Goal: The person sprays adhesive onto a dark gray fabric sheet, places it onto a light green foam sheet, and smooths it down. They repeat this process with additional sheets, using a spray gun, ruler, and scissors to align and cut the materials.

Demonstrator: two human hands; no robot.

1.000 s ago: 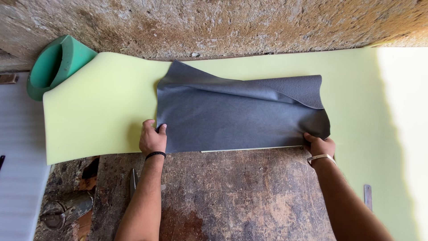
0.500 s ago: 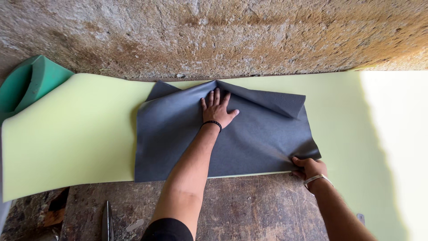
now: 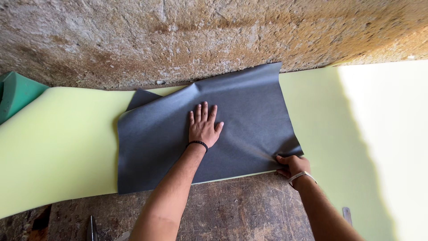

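Hands (image 3: 203, 127) flatten grey sheet (image 3: 249, 116) on foam (image 3: 58, 143).

A dark grey fabric sheet (image 3: 240, 116) lies on a pale yellow-green foam sheet (image 3: 58, 147); beside it, a teal foam block (image 3: 18, 91).

1. Both forearms are bare, with no sleeves in view.
2. The left hand (image 3: 203, 127) has a thin black band (image 3: 197, 143) around the wrist, like a cord or bead bracelet.
3. The right hand (image 3: 292, 166) wears a pale, silvery bangle (image 3: 299, 176) at the wrist.
4. No gloves on either hand.
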